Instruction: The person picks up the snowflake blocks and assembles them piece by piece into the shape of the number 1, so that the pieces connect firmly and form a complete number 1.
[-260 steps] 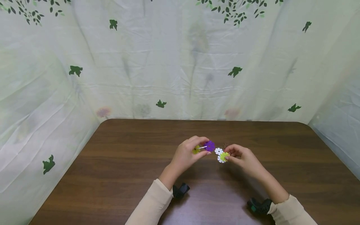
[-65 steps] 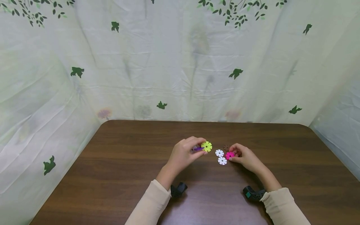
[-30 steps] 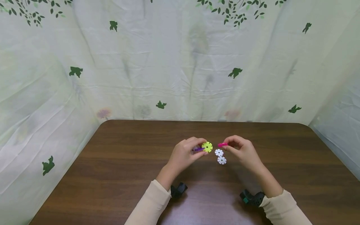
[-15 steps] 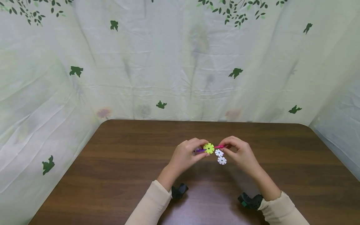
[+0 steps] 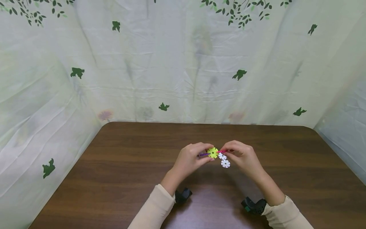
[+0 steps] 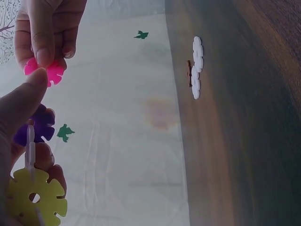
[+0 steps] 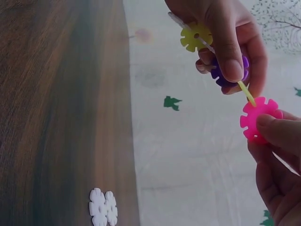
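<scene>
My left hand [image 5: 193, 157] pinches a chain of plastic notched snowflake discs. A yellow-green disc [image 5: 213, 152] faces up at the chain's right end. Behind it sits a purple disc [image 7: 229, 70], then a white disc [image 6: 30, 146] seen edge-on, then another yellow disc [image 6: 37, 193]. My right hand [image 5: 243, 156] pinches a pink disc [image 7: 261, 117] between thumb and fingers. In the right wrist view, the pink disc's rim meets the edge of the yellow-green one; fingers hide part of both. Two white discs [image 5: 225, 163] lie on the table just below the hands.
A brown disc [image 6: 189, 73] lies by the white discs, hard to make out against the brown wooden table [image 5: 137, 165]. A pale curtain [image 5: 183, 63] with leaf and bird prints hangs behind the table. Both wrists wear black cameras [image 5: 183, 194].
My right hand picked up the pink disc from the table, turned it edge-on and brought it left against the yellow-green disc. Earlier, a yellow-green disc was joined to the chain, which has turned.
</scene>
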`<state>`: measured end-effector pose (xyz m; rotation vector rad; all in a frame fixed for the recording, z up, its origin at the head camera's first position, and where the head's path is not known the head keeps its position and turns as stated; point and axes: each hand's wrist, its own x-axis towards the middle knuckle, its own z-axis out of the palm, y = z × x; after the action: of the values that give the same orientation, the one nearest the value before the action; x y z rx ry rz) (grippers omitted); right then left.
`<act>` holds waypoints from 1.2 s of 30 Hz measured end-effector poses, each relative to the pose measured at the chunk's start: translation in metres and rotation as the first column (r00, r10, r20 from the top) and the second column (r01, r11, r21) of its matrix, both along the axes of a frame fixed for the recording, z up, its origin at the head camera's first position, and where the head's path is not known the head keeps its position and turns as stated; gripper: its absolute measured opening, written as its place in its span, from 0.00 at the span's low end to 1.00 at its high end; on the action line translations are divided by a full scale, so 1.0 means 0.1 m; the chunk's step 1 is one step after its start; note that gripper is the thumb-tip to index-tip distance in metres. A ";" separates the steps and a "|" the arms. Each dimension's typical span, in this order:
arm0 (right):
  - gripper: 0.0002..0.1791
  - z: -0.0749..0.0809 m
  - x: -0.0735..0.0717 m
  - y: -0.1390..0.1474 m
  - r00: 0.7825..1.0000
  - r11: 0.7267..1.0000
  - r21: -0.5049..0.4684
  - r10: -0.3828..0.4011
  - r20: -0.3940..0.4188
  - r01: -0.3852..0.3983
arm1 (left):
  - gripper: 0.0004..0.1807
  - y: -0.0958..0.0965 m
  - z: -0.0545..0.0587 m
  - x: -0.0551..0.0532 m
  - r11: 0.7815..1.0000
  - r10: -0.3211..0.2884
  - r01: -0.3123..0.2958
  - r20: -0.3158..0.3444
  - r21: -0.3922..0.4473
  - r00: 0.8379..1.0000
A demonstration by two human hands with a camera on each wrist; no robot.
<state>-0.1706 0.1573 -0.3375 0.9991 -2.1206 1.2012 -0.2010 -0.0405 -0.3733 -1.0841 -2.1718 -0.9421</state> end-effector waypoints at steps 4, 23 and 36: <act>0.14 -0.06 -0.04 0.03 1.000 1.000 0.003 0.009 -0.021 -0.009 | 0.19 0.00 0.01 0.01 1.000 0.002 -0.002 0.005 0.005 1.000; 0.15 -0.10 -0.07 0.06 0.999 0.999 0.034 -0.018 0.039 0.017 | 0.20 -0.01 0.00 -0.02 1.000 -0.005 0.005 -0.036 -0.010 0.999; 0.09 0.01 0.03 0.02 0.981 0.999 -0.010 -0.037 0.192 0.040 | 0.21 -0.04 0.04 -0.01 0.999 0.013 -0.013 0.006 -0.039 1.000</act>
<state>-0.1677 0.1593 -0.3363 0.8619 -2.2637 1.3390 -0.2016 -0.0441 -0.3696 -1.0853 -2.2081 -0.9018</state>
